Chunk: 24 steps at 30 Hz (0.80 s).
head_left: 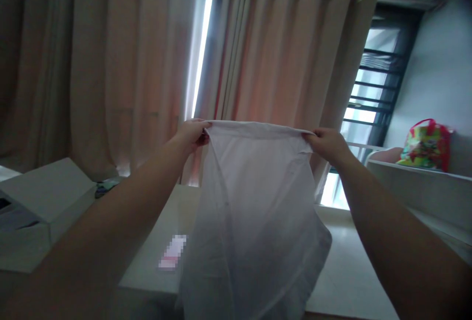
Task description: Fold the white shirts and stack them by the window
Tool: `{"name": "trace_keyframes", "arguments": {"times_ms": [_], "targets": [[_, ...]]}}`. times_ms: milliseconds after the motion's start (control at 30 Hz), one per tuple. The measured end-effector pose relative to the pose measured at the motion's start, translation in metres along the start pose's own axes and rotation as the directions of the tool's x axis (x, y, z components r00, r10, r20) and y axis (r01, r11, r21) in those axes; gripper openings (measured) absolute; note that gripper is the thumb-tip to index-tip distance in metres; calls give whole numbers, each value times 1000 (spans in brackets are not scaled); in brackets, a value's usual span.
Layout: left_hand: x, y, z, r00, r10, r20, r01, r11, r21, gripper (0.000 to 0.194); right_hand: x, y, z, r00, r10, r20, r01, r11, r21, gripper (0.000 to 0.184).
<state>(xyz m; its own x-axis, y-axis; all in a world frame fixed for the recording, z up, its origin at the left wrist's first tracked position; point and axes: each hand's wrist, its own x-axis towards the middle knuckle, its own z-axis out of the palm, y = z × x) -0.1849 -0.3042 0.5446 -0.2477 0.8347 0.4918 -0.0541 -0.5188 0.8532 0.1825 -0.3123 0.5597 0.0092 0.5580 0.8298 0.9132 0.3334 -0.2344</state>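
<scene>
A thin white garment (pixel 261 202) hangs stretched between my two hands, its top edge pulled nearly level at arm's length. My left hand (pixel 193 132) pinches the upper left corner. At the opposite corner, the fingers of my right hand (pixel 324 142) are closed on the cloth. A long seam runs down the garment's left side, and its lower part spreads wider, with the bottom running out of view. Whether it is a shirt or another kind of clothing I cannot tell. Behind the cloth, a white table (pixel 346 261) is partly hidden.
A blurred pink-and-white item (pixel 172 252) lies on the table, left of the cloth. Further left stands a white box (pixel 47 187) with its flap raised. Beige curtains (pixel 143 64) hang behind. On a white shelf (pixel 424 182) at right sits a colourful bag (pixel 426 145).
</scene>
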Motion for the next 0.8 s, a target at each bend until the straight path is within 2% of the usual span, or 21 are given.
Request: {"name": "trace_keyframes", "arguments": {"times_ms": [100,233,400,567,667,733,800], "targets": [[3,-7,-6,998,-46,42,45,999,27,21,-1,7,6,999,31,28,-31,1000,6,33],[9,-36,-14,996,-49,69,31,970,241,25,-6,19,31,992,20,127,-19,1000,-7,34],[30,-80,-16,994,0,106,-57,847,529,27,-2,40,77,969,-14,248,30,998,-58,37],[54,-124,-16,990,33,135,-117,717,687,27,3,64,124,924,-11,383,42,996,-73,37],[59,-152,-17,994,-43,104,-43,711,702,27,-1,76,149,875,2,485,9,1000,-21,33],[57,-172,-17,994,-96,46,40,739,672,23,-6,82,165,844,-19,537,4,1000,29,31],[54,-189,-18,992,-126,-17,107,757,645,28,-11,87,180,817,-64,573,29,997,71,28]]}}
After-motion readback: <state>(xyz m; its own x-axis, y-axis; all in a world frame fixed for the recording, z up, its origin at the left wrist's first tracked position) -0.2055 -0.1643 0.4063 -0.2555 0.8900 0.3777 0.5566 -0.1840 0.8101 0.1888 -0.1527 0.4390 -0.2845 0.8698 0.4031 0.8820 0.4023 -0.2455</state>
